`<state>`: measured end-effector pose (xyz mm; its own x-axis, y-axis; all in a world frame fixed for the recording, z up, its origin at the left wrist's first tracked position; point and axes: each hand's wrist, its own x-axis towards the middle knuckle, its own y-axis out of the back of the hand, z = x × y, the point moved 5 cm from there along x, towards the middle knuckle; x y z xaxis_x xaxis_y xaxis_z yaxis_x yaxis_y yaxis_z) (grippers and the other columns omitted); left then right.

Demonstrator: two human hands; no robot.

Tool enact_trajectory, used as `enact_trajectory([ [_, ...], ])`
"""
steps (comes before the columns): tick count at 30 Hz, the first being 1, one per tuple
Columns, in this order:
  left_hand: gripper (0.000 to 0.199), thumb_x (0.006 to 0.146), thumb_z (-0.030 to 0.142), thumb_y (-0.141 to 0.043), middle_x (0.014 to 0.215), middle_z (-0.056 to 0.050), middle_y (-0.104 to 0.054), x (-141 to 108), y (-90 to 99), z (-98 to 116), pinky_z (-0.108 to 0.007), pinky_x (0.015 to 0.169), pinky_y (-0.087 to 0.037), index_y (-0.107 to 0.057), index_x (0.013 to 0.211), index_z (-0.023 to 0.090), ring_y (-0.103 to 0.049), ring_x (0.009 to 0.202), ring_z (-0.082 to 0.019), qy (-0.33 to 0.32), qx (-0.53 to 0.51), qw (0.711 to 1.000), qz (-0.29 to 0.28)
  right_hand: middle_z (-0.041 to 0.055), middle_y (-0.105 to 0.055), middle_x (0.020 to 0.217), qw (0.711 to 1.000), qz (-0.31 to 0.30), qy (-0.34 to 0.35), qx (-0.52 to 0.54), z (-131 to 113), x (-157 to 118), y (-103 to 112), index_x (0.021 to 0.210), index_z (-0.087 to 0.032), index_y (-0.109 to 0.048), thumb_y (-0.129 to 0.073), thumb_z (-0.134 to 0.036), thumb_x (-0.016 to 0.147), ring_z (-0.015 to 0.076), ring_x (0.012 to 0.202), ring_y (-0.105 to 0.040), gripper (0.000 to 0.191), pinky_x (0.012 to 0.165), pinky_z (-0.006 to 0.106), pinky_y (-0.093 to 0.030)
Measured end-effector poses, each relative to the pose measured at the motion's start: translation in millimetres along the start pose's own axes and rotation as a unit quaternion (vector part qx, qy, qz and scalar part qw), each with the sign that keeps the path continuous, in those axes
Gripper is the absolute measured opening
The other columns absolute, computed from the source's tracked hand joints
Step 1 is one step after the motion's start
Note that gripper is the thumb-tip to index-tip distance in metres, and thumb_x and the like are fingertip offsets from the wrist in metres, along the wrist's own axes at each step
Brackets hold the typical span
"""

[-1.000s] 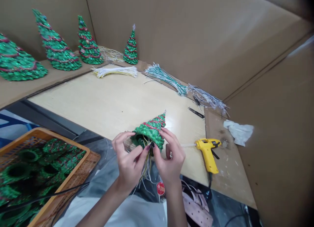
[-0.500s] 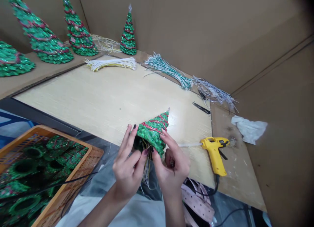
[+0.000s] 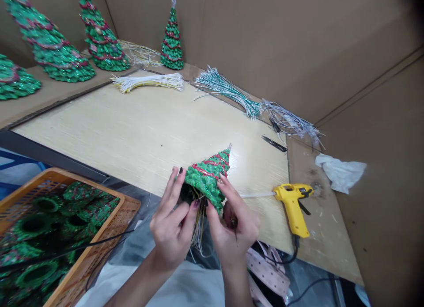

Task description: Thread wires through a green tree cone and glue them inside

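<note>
A small green tree with red garlands (image 3: 208, 176) is held tilted between both hands, its tip up to the right and its hollow base toward me. Thin yellow and white wires (image 3: 198, 229) hang out of the base. My left hand (image 3: 174, 223) touches the rim with its raised fingers, while its thumb and index finger pinch a wire at the opening. My right hand (image 3: 233, 223) grips the tree's right side, thumb at the rim; a thin dark pointed tool (image 3: 234, 223) shows between its curled fingers.
An orange basket (image 3: 129, 205) of hollow green trees is at lower left. Decorated trees (image 3: 172, 46) stand along the back left. Wire bundles (image 3: 228, 92) lie along the table's (image 3: 109, 126) back edge. Black snips (image 3: 274, 143), a yellow glue gun (image 3: 293, 210) and a white cloth (image 3: 341, 172) are at right.
The thumbs have parted slightly at the base opening, and a short stretch of wire now shows between them. The camera view has shifted a little.
</note>
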<state>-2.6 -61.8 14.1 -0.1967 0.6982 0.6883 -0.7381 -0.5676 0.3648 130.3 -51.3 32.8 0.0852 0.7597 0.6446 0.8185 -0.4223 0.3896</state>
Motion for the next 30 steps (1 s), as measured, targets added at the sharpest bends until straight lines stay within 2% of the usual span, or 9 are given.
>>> enact_trajectory([
  [7,0.025,0.088,0.001,-0.062,0.150,-0.003,-0.053,1.1,-1.9,-3.3,-0.039,0.105,-0.056,-0.062,0.069,0.016,-0.061,0.128,-0.030,0.002,0.004,1.000,0.016,0.0095,-0.072,0.125,1.000,0.013,0.009,-0.006,-1.1,-0.3,-0.7,0.127,-0.024,-0.065,-0.067,-0.016,0.087,0.0188,0.082,-0.077,0.041,0.064,0.030,-0.065],
  [16,0.027,0.087,-0.002,-0.061,0.151,-0.002,-0.052,-0.2,-5.5,-5.6,-0.039,0.109,-0.053,-0.060,0.068,0.016,-0.058,0.131,-0.029,0.003,-0.013,1.000,0.028,0.0104,-0.072,0.125,0.999,0.031,0.025,0.007,-3.4,-0.7,-0.9,0.128,-0.022,-0.064,-0.069,-0.013,0.087,0.0237,0.100,-0.076,0.043,0.082,0.038,-0.066],
  [30,0.025,0.086,-0.002,-0.060,0.150,-0.007,-0.053,0.4,-6.5,-7.2,-0.042,0.106,-0.056,-0.063,0.070,0.016,-0.060,0.128,-0.031,-0.008,0.003,1.000,0.030,0.0111,-0.072,0.125,0.999,0.030,0.011,-0.003,-1.5,-5.4,-3.6,0.131,-0.022,-0.062,-0.069,-0.016,0.087,0.0252,0.103,-0.075,0.045,0.086,0.040,-0.066],
])
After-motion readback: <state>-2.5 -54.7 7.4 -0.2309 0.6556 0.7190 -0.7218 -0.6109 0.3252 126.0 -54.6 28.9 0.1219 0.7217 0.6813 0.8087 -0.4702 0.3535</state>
